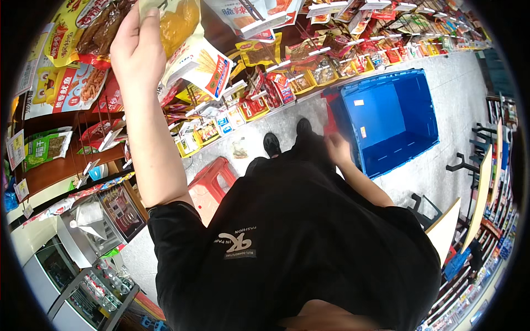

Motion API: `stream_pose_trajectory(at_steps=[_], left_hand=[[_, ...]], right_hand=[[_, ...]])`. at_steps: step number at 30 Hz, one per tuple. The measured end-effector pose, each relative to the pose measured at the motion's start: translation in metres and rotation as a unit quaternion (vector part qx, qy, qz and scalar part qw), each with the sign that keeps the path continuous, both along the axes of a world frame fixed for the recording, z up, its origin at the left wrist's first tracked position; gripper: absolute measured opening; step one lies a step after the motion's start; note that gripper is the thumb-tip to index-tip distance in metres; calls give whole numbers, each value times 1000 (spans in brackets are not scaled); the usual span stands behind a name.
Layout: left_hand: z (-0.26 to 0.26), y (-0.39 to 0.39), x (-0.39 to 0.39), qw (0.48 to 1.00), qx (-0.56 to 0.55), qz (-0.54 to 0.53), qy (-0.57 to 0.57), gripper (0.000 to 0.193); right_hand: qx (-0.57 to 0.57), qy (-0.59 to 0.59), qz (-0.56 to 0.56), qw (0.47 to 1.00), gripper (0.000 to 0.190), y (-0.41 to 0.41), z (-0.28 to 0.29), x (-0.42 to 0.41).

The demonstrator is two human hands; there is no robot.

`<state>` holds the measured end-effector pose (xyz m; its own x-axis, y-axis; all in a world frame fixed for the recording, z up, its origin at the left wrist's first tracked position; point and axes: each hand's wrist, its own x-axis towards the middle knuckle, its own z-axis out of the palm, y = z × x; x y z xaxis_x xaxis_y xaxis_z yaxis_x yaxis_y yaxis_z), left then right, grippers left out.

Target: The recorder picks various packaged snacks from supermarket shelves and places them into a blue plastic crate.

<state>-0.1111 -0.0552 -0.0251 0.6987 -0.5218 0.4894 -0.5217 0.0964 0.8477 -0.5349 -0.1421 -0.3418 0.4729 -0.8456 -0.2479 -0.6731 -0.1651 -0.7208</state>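
Observation:
At the upper left, my left hand is raised to a hanging snack display, its thumb and fingers closed at the edge of a pale yellow plastic food packet with a clear window. Directly left of that hand hangs a yellow bag of dark brown braised food. Below the packet, a white and red snack bag is partly covered by a price tag. My right hand hangs low beside my right thigh, close to the left side of a blue plastic crate; its fingers are partly hidden.
A red plastic stool stands left of my legs. Shelves of packaged snacks run along the front, with price-tag hooks jutting out. A clear packet lies on the floor by my feet. Light wooden boards and black brackets stand at right.

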Motion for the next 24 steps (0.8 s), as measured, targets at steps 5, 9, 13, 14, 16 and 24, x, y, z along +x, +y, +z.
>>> stream_pose_trajectory(at_steps=[5,9,13,14,16,24], left_hand=[[-17,42,-50,984,-167,14,59,28],[-39,114,-102,949,-255,174,68,30],[-73,160,-153,934,-288,182,107,38],[-88,173,-163,951,-240,136,143,36],[-142,197,-189,957,-134,88,242,31],[-335,154,-294,833,-9,-6,554,27]], right_hand=[[37,-20,50,998,19,-23,-24,-1],[56,-32,151,986,19,-48,-20,11],[178,-100,225,953,25,-49,4,31],[266,-147,245,921,30,-45,8,34],[427,-226,313,818,47,-37,34,43],[556,-239,196,772,38,42,-28,34]])
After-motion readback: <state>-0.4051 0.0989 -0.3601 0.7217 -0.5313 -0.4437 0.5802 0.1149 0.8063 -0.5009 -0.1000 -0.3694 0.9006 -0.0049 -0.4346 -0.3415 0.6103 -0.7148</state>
